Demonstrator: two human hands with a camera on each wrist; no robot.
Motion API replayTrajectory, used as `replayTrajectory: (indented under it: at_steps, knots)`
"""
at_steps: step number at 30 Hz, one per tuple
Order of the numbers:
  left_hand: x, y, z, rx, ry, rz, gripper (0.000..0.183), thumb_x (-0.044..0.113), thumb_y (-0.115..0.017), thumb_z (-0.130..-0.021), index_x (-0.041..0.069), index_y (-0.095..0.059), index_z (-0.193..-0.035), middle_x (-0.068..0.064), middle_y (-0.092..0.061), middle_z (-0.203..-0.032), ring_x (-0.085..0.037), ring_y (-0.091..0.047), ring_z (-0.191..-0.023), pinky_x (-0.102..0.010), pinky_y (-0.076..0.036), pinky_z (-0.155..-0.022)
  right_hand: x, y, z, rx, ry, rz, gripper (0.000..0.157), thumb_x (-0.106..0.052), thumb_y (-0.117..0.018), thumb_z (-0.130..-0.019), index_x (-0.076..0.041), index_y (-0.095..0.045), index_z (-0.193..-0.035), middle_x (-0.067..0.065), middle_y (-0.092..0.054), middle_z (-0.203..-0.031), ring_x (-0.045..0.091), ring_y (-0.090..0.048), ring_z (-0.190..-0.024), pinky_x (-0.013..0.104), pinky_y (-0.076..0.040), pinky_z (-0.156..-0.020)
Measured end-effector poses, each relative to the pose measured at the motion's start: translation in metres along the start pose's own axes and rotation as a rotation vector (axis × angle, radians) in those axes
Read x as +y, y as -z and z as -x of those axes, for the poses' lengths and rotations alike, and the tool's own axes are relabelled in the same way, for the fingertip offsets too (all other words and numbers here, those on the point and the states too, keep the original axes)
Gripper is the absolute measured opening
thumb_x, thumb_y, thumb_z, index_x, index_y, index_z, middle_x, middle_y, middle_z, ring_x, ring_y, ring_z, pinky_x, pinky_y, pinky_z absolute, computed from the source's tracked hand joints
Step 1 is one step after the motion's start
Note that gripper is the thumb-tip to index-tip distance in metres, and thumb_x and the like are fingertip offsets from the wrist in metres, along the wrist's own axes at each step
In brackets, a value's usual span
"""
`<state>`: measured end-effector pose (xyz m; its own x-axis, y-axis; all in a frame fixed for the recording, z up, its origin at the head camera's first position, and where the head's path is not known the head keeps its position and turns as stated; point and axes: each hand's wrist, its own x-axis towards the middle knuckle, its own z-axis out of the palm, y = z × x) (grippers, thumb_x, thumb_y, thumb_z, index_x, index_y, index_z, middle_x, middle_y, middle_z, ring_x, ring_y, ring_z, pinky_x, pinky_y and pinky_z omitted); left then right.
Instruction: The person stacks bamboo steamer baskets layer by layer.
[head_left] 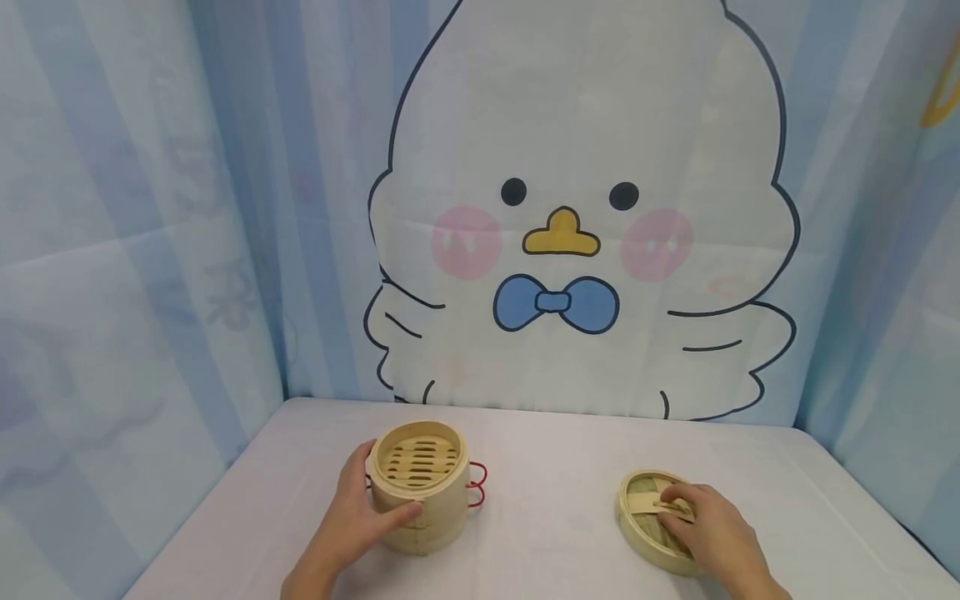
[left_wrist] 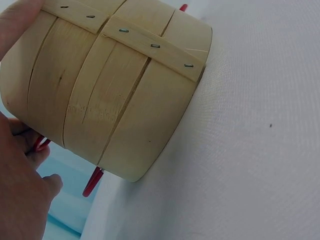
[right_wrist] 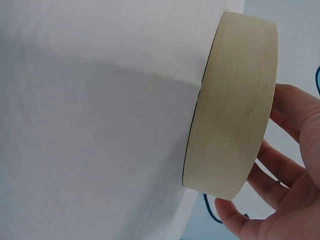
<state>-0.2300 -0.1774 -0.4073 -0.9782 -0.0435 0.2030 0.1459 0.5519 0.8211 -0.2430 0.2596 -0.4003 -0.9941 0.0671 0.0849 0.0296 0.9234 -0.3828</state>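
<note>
Bamboo steamer (head_left: 435, 493), stacked, slatted top uncovered: upright on the counter (head_left: 551, 517), left; left hand (head_left: 347, 523) wrapped round its side, thumb in front. Bamboo lid (head_left: 647, 529): flat on the counter, right, well apart; right hand (head_left: 717, 533) pinching at its top strap. Step, as judged: securing the lid grip; lifting would call for a firm pinch, level wrist. Room: bare counter between; back edge meets the curtain (head_left: 326, 250); right edge beyond lid.

White-covered table (head_left: 551, 504), bamboo steamer (head_left: 441, 500) upright, round lid (head_left: 647, 522) lying apart.
</note>
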Motion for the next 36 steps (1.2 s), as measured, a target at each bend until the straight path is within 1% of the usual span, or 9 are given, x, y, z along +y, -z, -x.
replayTrajectory:
  at_steps: [5, 10, 15, 23, 28, 36]
  knots:
    - [0.001, 0.0, 0.0, -0.002, 0.007, -0.007, 0.111, 0.054, -0.079, -0.065, 0.006, -0.016, -0.143, -0.02, -0.024, -0.144, -0.036, -0.027, -0.131, -0.055, -0.031, -0.101, 0.001, 0.0, -0.001, 0.006, -0.004, -0.003, 0.025, -0.032, -0.075, -0.078, -0.015, -0.067, -0.095, 0.021, -0.059, -0.11, 0.043, -0.054, -0.102, 0.057, -0.046, -0.074]
    - [0.001, -0.001, 0.0, 0.0, 0.022, -0.018, 0.113, 0.055, -0.079, -0.065, 0.005, -0.016, -0.144, -0.021, -0.023, -0.145, -0.037, -0.026, -0.131, -0.055, -0.03, -0.101, 0.002, 0.001, 0.0, 0.014, 0.018, -0.007, 0.024, -0.033, -0.075, -0.078, -0.016, -0.067, -0.093, 0.018, -0.061, -0.107, 0.039, -0.057, -0.096, 0.055, -0.047, -0.072]
    - [0.001, -0.001, 0.0, 0.002, 0.018, -0.019, 0.112, 0.055, -0.079, -0.065, 0.005, -0.016, -0.144, -0.021, -0.023, -0.144, -0.037, -0.026, -0.131, -0.055, -0.031, -0.101, 0.002, 0.001, 0.001, 0.032, 0.035, -0.001, 0.023, -0.033, -0.076, -0.077, -0.017, -0.067, -0.091, 0.016, -0.062, -0.105, 0.037, -0.058, -0.093, 0.054, -0.047, -0.071]
    - [0.0, 0.0, 0.0, 0.0, 0.007, -0.011, 0.11, 0.053, -0.079, -0.066, 0.006, -0.016, -0.144, -0.02, -0.024, -0.144, -0.035, -0.029, -0.13, -0.054, -0.033, -0.099, 0.0, 0.0, 0.004, 0.108, 0.056, -0.005, 0.019, -0.026, -0.076, -0.078, -0.016, -0.066, -0.09, 0.018, -0.061, -0.107, 0.04, -0.056, -0.097, 0.055, -0.046, -0.076]
    - [0.0, -0.001, 0.0, -0.001, 0.0, -0.002, 0.109, 0.053, -0.079, -0.066, 0.007, -0.017, -0.143, -0.019, -0.024, -0.144, -0.035, -0.029, -0.13, -0.054, -0.033, -0.1, -0.004, 0.001, 0.006, 0.143, 0.073, -0.02, 0.019, -0.026, -0.076, -0.078, -0.015, -0.067, -0.09, 0.018, -0.061, -0.108, 0.04, -0.056, -0.099, 0.056, -0.045, -0.08]
    - [0.001, 0.0, 0.001, -0.001, 0.003, -0.013, 0.11, 0.052, -0.079, -0.066, 0.006, -0.016, -0.143, -0.021, -0.024, -0.144, -0.036, -0.028, -0.13, -0.055, -0.032, -0.1, -0.015, 0.006, 0.007, 0.211, 0.14, -0.045, 0.017, -0.024, -0.077, -0.077, -0.016, -0.066, -0.089, 0.015, -0.061, -0.106, 0.039, -0.056, -0.099, 0.056, -0.045, -0.082]
